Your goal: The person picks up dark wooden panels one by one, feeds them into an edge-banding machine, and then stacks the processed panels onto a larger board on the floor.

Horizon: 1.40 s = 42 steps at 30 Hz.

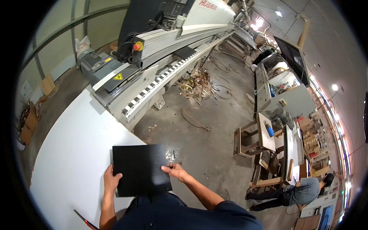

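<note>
A square black panel [140, 168] lies flat on the right edge of a large white board [73, 153], partly overhanging it. My left hand [111, 179] grips the panel's left edge near its lower corner. My right hand [174, 171] holds the panel's right edge with fingers and thumb pinched on it. Both forearms enter from the lower edge, above my dark blue clothing.
A long white-and-grey machine [168, 50] with a conveyor track runs away ahead, a red stop button [138, 46] on it. Scrap strips [197, 85] litter the concrete floor. Wooden stands [255, 140] and a crouching person [297, 193] are at right. A red-handled tool [85, 220] lies near the board's lower edge.
</note>
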Motion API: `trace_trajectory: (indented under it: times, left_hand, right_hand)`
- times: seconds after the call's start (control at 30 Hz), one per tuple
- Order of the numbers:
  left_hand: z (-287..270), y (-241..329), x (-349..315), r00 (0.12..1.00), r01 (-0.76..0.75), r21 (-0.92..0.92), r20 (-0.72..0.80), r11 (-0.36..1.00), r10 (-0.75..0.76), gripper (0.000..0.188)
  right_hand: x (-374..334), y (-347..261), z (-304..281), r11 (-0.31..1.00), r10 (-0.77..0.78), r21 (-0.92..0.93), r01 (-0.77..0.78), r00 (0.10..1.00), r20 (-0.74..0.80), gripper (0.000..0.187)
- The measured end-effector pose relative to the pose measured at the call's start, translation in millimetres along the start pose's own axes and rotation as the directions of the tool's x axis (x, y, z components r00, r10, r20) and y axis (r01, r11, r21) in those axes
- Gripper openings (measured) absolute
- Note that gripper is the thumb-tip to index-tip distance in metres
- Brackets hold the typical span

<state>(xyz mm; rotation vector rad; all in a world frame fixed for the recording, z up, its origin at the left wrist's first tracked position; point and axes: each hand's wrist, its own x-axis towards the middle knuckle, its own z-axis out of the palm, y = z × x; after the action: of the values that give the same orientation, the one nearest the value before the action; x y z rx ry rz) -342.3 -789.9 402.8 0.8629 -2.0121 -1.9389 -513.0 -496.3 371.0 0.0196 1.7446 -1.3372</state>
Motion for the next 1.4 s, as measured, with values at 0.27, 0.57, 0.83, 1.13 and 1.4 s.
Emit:
trace_trajectory:
  times: [0.27,0.57,0.83,1.13,1.4]
  left_hand:
    - [-14,46,46,0.864,0.436,0.004,0.278,0.9,-0.42,0.037]
    - [-36,87,17,0.951,0.126,-0.294,0.309,0.948,-0.03,0.046]
    - [-115,80,-10,0.986,-0.144,-0.069,-0.095,0.987,0.137,0.051]
    - [-110,78,-10,0.983,-0.062,0.036,-0.171,0.997,0.067,0.051]
    - [-112,54,-18,0.983,-0.037,-0.022,-0.178,0.999,0.033,0.047]
  right_hand:
    - [-4,27,7,0.963,-0.028,0.267,0.02,0.999,0.027,0.044]
    - [-19,-33,23,0.888,-0.335,0.377,0.263,0.932,0.139,0.032]
    - [32,-125,75,0.635,-0.735,-0.087,0.768,0.635,0.238,0.065]
    - [56,-113,72,0.698,-0.679,-0.006,0.716,0.665,0.312,0.065]
    - [44,-108,85,0.606,-0.758,-0.058,0.794,0.598,0.26,0.065]
